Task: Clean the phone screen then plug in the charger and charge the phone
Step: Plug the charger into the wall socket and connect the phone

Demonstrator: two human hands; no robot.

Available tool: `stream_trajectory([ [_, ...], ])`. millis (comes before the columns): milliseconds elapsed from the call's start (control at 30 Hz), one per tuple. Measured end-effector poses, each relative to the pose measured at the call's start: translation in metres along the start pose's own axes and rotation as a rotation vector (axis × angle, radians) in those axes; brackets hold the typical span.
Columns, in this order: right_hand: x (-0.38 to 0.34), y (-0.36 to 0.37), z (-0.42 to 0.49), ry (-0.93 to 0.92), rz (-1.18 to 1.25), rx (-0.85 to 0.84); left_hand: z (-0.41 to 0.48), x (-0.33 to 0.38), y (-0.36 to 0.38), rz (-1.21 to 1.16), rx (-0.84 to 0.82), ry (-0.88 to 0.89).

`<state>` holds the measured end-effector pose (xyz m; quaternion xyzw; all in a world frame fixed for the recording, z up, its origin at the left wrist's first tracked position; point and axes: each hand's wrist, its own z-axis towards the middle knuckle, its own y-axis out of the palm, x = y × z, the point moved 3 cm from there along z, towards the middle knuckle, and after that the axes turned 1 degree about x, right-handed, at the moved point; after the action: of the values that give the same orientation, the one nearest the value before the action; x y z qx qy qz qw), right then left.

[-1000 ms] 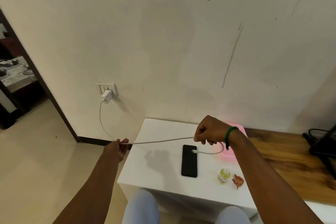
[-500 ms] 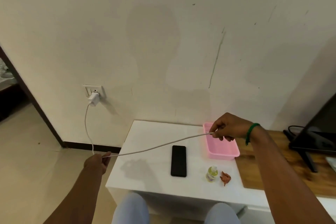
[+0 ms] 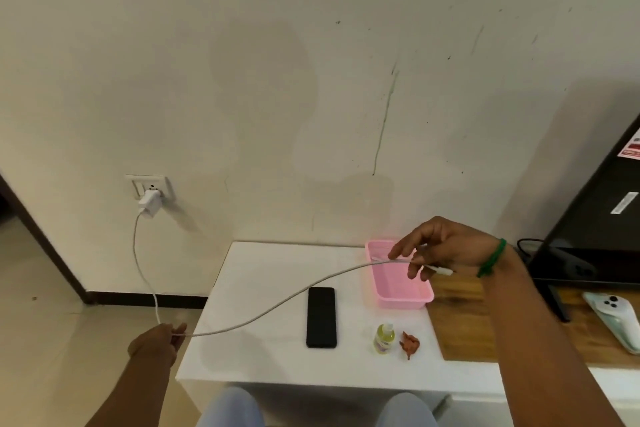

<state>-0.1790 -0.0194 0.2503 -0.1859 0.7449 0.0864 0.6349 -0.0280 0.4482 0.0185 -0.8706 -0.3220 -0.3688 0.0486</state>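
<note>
- The thin white charging cable (image 3: 277, 305) is shown drawn well away from the flat black phone (image 3: 321, 317). A second ago its white connector (image 3: 443, 270) was held at the phone's far end. It is now carried off to the right, above the pink plastic tray (image 3: 401, 291).
- The phone is left lying dark face up near the middle of the white table (image 3: 263, 270), with nothing plugged into it. Charging is judged not to be under way, though the white adapter (image 3: 149, 203) is seated in the wall socket (image 3: 147, 185) at the far left.
- The right hand (image 3: 446, 246) is held over the tray's far end, palm down. Its fingers are loosened and fanned where they were curled half a second ago. The cable is laid across them, with the connector sticking out toward the wrist. Whether any pinch remains cannot be told.
- The left hand (image 3: 154, 345) is held low, off the table's near left corner, and the cable is pinched between thumb and fingertips. The span between the hands, nearly straight before, is slackened into a sag.
- A small yellow bottle (image 3: 383, 340) and a crumpled orange cloth (image 3: 409, 343) are left just right of the phone.
</note>
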Motion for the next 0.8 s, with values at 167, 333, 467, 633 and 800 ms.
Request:
stream_trajectory([
  [167,0.003,0.022,0.004,-0.179,0.505,-0.294,-0.001,-0.008,-0.003,0.099,-0.019,-0.059],
  [333,0.003,0.039,0.020,-0.370,0.963,-0.337,-0.004,-0.011,0.003,0.142,-0.007,-0.038],
  [467,0.009,0.041,0.042,-0.418,0.988,0.286,0.000,-0.014,0.008,0.217,0.002,-0.004],
  [633,0.024,0.046,0.057,-0.323,0.973,0.657,0.010,-0.018,0.007,0.463,0.034,0.137],
  [800,0.060,0.054,0.065,-0.093,0.773,0.872,0.009,-0.020,0.007,0.904,0.111,0.327],
])
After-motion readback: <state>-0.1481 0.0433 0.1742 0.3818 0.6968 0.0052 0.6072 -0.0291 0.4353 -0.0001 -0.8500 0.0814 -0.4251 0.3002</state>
